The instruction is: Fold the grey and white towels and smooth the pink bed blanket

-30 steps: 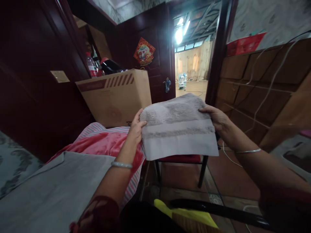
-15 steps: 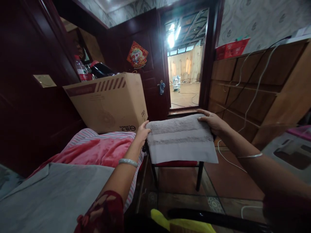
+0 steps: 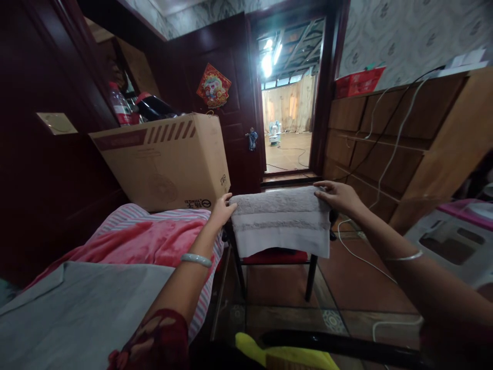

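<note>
A folded grey towel (image 3: 283, 223) is stretched between both hands over a black-framed chair with a red seat (image 3: 275, 256). My left hand (image 3: 222, 208) pinches the towel's far left corner. My right hand (image 3: 337, 196) grips its far right corner, fingers curled over the edge. The towel's near edge hangs down in front of the red seat. Whether the towel touches the chair is hidden.
A large cardboard box (image 3: 164, 162) sits on the bed at left, above a pink blanket (image 3: 150, 241) and a grey sheet (image 3: 84, 308). An open doorway (image 3: 287, 128) lies ahead. A wooden cabinet (image 3: 404, 144) with white cables runs along the right. Yellow cloth (image 3: 285, 354) lies near me.
Both hands have carried the towel away from me and lower, down onto the chair. The towel now lies flatter and looks smaller in view.
</note>
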`<state>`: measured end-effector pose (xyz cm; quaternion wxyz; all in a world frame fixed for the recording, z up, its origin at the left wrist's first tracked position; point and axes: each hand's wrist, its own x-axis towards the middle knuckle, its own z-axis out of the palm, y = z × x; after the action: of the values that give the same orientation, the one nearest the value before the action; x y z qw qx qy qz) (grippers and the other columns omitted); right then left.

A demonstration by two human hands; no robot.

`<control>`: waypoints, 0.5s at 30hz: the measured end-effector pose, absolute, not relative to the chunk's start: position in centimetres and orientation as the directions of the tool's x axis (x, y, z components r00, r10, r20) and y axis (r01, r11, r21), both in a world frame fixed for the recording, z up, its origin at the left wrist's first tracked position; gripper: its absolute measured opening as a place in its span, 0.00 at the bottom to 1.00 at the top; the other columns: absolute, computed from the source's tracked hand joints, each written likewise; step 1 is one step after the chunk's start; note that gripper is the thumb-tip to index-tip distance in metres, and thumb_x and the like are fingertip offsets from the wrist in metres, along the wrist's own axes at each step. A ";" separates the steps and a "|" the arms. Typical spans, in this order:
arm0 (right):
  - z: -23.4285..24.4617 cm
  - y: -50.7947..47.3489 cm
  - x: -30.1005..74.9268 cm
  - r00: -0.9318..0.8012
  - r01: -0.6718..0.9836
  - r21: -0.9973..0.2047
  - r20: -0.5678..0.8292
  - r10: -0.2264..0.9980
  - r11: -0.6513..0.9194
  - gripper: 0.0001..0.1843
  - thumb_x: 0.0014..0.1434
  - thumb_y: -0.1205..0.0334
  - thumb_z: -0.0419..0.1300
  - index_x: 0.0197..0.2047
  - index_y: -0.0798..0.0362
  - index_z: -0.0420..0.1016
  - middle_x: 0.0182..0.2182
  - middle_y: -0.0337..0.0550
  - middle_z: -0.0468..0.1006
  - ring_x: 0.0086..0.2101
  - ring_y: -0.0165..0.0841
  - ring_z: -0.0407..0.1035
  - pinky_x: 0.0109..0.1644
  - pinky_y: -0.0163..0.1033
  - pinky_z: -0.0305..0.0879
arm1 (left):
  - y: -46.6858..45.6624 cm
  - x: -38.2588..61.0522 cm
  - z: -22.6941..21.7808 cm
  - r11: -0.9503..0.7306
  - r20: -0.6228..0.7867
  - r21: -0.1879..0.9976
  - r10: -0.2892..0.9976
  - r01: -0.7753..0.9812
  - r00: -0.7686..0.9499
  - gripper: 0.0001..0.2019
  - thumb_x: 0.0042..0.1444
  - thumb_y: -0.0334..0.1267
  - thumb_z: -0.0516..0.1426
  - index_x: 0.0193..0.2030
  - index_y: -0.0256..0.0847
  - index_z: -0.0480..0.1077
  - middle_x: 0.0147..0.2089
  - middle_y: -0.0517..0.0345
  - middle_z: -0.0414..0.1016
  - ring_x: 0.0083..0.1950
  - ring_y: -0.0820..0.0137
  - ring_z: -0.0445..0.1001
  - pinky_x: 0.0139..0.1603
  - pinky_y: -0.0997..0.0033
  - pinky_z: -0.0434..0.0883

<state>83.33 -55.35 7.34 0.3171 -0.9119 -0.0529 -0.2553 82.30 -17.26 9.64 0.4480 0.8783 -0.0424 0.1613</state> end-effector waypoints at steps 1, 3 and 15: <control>7.6 -55.0 82.9 0.828 0.256 -0.453 0.558 -0.047 -0.854 0.21 0.58 0.50 0.60 0.50 0.49 0.82 0.37 0.48 0.80 0.38 0.43 0.73 0.41 0.45 0.70 | -17.2 82.0 9.9 -0.634 0.333 0.746 0.094 -0.202 0.938 0.25 0.54 0.33 0.60 0.59 0.32 0.71 0.50 0.43 0.80 0.51 0.59 0.78 0.58 0.57 0.73; 7.8 -54.0 82.0 0.743 0.289 -0.264 0.668 0.042 -0.920 0.21 0.63 0.49 0.56 0.52 0.49 0.82 0.46 0.53 0.79 0.45 0.48 0.71 0.48 0.50 0.70 | -17.5 81.2 10.5 -0.738 0.411 0.643 0.106 -0.205 0.905 0.24 0.56 0.37 0.60 0.60 0.31 0.71 0.55 0.38 0.78 0.57 0.54 0.75 0.63 0.52 0.69; 6.4 -52.2 82.8 0.646 0.595 0.102 0.529 0.550 -0.797 0.48 0.59 0.33 0.58 0.73 0.51 0.55 0.61 0.57 0.70 0.55 0.52 0.67 0.55 0.54 0.64 | -20.8 81.0 10.6 -0.893 0.317 -0.072 -0.443 -0.444 0.839 0.40 0.53 0.57 0.64 0.68 0.41 0.60 0.62 0.45 0.71 0.62 0.55 0.68 0.62 0.54 0.65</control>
<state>82.76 -52.21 6.37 0.0406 -0.9063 -0.3158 -0.2779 80.96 -20.83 10.62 0.0021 0.9589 -0.2312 0.1647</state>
